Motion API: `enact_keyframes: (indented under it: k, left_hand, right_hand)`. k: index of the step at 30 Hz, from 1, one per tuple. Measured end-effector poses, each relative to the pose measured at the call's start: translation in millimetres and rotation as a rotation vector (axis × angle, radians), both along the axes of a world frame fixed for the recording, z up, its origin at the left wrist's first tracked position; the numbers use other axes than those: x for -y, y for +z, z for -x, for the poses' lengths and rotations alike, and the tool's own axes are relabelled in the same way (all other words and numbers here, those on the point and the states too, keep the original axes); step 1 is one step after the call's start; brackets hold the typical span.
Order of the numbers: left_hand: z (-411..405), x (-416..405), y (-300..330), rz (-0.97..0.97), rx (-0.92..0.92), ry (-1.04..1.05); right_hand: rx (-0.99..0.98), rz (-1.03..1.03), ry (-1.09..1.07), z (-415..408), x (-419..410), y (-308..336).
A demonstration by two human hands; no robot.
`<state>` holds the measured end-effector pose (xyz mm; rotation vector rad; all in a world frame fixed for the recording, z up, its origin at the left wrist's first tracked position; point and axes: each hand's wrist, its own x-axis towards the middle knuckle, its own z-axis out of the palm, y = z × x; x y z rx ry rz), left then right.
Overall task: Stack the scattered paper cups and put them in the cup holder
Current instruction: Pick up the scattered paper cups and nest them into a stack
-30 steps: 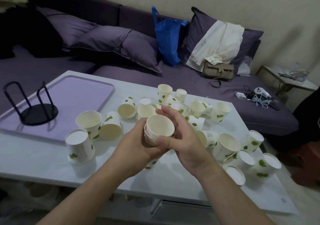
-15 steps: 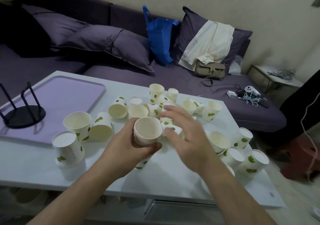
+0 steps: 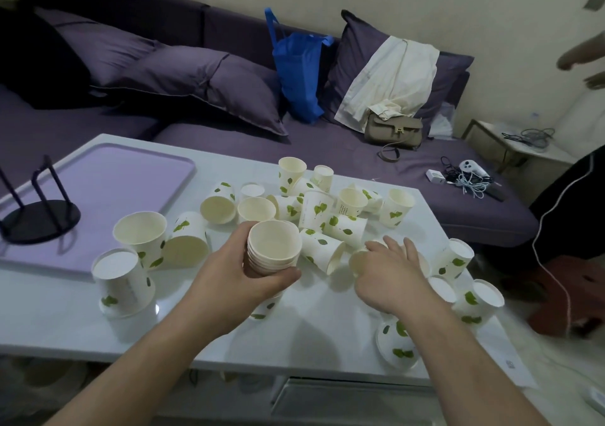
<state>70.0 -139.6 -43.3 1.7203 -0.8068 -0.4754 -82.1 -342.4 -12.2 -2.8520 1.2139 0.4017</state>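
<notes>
My left hand (image 3: pixel 235 281) grips a stack of nested paper cups (image 3: pixel 274 245), mouth up, above the middle of the white table (image 3: pixel 49 320). My right hand (image 3: pixel 389 275) lies over a paper cup on its side (image 3: pixel 356 261), with spread fingers touching it. Several white cups with green leaf prints are scattered around, such as an upright one (image 3: pixel 140 232) and an upside-down one (image 3: pixel 121 278) at the left. The black wire cup holder (image 3: pixel 36 212) stands on a purple tray (image 3: pixel 108 189) at the far left.
A purple sofa behind the table holds pillows, a blue bag (image 3: pixel 299 75), a tan handbag (image 3: pixel 393 130) and cables with a controller (image 3: pixel 468 176). Another person's hand (image 3: pixel 579 55) shows at the right edge. A small side table (image 3: pixel 520 144) stands at the right.
My right hand has left the stack and moved right and down onto a cup lying on the table. My left hand keeps holding the stack.
</notes>
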Motion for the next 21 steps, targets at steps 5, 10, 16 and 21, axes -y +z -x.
enact_keyframes:
  k: [5,10,16,21]
  left_hand:
    - [-1.5,-0.5,-1.0,0.005,-0.009,0.000]
    - [0.3,-0.3,-1.4,0.018,0.006,-0.008]
    - [0.6,-1.4,-1.9,0.013,0.042,-0.014]
    - [3.0,-0.9,-3.5,0.018,0.014,-0.042]
  right_hand:
    - [0.225,0.139,0.047,2.2,-9.7,19.3]
    - [0.870,0.173,0.045,8.7,-13.2,33.8]
    - [1.373,-0.273,0.191,0.8,-47.1,47.5]
    - [1.378,-0.474,0.279,-17.8,-69.7,40.5]
